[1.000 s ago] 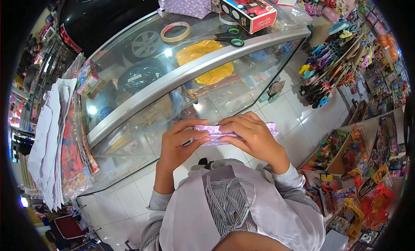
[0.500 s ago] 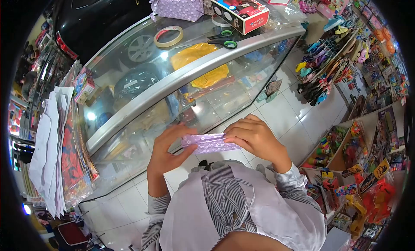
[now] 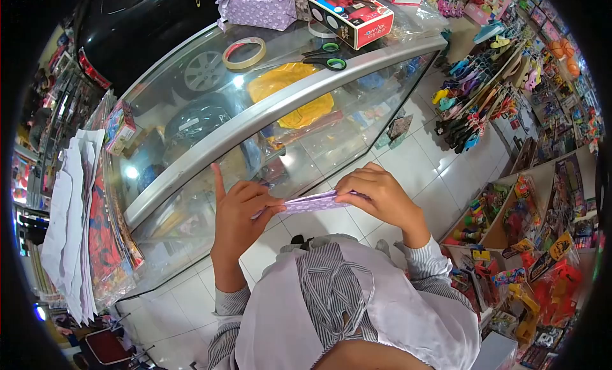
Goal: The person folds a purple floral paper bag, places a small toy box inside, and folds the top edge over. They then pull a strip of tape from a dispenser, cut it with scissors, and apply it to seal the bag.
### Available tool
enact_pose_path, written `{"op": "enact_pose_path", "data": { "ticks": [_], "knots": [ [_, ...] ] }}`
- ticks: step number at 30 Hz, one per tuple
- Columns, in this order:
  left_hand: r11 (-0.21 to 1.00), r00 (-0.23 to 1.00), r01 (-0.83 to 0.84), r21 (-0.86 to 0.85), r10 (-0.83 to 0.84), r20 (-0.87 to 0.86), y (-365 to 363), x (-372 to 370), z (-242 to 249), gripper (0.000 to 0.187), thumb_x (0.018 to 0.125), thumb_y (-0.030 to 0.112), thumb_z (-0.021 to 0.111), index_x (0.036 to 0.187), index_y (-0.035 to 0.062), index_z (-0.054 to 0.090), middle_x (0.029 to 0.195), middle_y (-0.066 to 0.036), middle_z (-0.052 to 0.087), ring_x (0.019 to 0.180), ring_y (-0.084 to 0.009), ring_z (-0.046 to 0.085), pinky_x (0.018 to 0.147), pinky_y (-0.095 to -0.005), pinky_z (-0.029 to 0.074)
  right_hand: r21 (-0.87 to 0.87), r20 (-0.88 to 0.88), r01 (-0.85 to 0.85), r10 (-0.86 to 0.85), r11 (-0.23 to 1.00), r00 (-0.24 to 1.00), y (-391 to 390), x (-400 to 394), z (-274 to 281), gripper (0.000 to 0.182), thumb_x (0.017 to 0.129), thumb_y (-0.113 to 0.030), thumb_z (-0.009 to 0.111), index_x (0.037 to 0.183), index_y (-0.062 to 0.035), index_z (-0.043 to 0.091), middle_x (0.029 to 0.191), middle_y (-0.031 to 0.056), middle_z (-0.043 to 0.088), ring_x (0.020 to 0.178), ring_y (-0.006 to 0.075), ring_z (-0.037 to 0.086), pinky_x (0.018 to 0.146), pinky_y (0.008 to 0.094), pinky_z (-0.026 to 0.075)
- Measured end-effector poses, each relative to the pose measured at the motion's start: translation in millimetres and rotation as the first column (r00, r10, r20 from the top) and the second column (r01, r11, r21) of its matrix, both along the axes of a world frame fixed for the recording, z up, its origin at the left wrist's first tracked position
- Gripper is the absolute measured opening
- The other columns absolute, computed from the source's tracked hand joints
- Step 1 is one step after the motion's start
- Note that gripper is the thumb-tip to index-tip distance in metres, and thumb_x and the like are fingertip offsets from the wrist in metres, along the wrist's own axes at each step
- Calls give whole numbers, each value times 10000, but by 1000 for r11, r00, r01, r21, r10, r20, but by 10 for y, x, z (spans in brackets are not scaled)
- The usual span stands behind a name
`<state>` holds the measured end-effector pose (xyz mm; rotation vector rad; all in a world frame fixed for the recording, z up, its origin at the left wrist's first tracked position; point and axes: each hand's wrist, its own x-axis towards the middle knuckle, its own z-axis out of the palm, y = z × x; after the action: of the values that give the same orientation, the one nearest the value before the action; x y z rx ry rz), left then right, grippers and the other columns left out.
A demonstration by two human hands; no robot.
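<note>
A narrow folded strip of purple flowered paper (image 3: 312, 203) is stretched between my two hands in front of my body. My left hand (image 3: 241, 215) pinches its left end between thumb and fingers, with the index finger pointing up. At the other end, my right hand (image 3: 376, 196) grips the strip with thumb and curled fingers. Beyond them stands the glass display counter (image 3: 210, 154). On its top are a pair of green-handled scissors (image 3: 333, 63), a roll of tape (image 3: 244, 53) and a parcel (image 3: 258, 11) wrapped in similar purple flowered paper.
A red and black box (image 3: 350, 16) sits near the counter's far right. White paper sheets (image 3: 71, 223) hang at the left. Shelves of packaged toys (image 3: 542, 268) stand to the right, behind a rack of sandals (image 3: 472, 96). A black car (image 3: 140, 25) is beyond the counter.
My left thumb and fingers have closed on the strip's left end, and its index finger has lifted. The strip now shows narrower, tilted more edge-on. My right hand keeps its grip.
</note>
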<state>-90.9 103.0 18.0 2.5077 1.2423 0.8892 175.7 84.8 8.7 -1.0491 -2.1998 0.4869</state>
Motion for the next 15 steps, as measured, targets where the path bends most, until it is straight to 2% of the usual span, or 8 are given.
{"op": "enact_pose_path", "data": {
  "ticks": [3,4,6,10,13,14,15],
  "knots": [
    [990,991,-119,75,123,-53,-56,154,30,119,668,220,739,773,179,701,714,27,604,790,-147,587,1105,-540,85,38,2,0,0,999,1000,31,-69,-14,148,758,-192,687,840,-87,623,805,33,649,723,197,593,693,303,420],
    [995,996,-87,56,88,-18,-70,208,16,112,675,220,734,772,176,699,715,27,607,784,-147,587,1106,-536,80,57,1,-12,12,998,1000,37,-92,-14,160,759,-187,689,854,-78,619,802,40,648,718,202,592,687,308,423],
    [1000,998,-23,22,21,55,-73,285,-51,99,690,222,724,768,170,694,717,28,613,774,-146,588,1107,-528,72,-10,-74,26,-27,1000,997,16,-170,12,187,771,-196,682,885,-82,588,794,40,650,690,205,581,689,303,415],
    [979,997,44,-200,-29,77,3,168,-181,84,691,165,737,759,147,691,759,21,635,778,-136,603,1116,-495,44,-90,-244,10,-31,996,969,50,-134,19,270,758,-162,702,978,-79,570,799,63,669,711,205,627,684,295,451],
    [944,995,41,-327,-9,99,12,70,-231,69,706,147,729,759,135,686,748,24,639,775,-129,605,1114,-490,60,-283,-384,9,-122,959,915,64,-59,-53,301,761,-130,700,1030,-79,574,836,77,680,798,198,662,689,277,481],
    [933,996,51,-356,-20,91,13,54,-232,71,707,144,729,760,128,684,750,22,643,776,-131,605,1112,-489,69,-361,-359,1,-140,933,923,51,-37,-37,350,771,-105,690,1096,-68,564,846,81,684,844,177,667,700,259,494],
    [920,996,62,-386,-32,82,13,56,-237,72,709,140,729,760,121,682,752,21,647,777,-133,604,1111,-488,78,-332,-349,-7,-116,943,930,57,-44,-36,367,773,-108,689,1112,-61,558,839,78,686,833,172,666,707,263,493]
  ]
}}
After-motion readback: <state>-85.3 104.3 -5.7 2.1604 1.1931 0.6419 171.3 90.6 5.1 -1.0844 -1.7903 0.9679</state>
